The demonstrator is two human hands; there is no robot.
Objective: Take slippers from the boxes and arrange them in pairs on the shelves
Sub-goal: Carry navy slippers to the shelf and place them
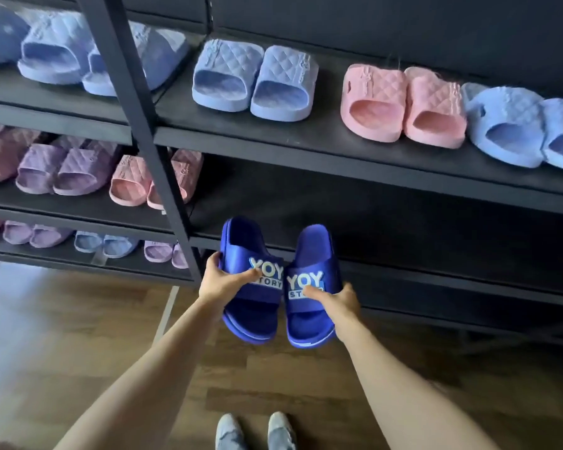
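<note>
A thumb (248, 275) is pressed flat across the white lettering on the strap of each slipper, while the other fingers are curled round the outer edges. The left hand (223, 280) grips one glossy dark-blue rubber slipper (244, 241) and the right hand (338, 302) its twin (312, 251). The pair is held side by side in the air, just in front of the bare middle shelf (403, 251) of the black metal rack (137, 125).

The placing step is judged to be in hand. Next, both slippers should be lowered level onto that shelf and released together. On the shelf above, a light-blue quilted pair (254, 79) and a pink quilted pair (403, 105) are already set. The slanted upright stands just left of the slippers and should be avoided.
</note>
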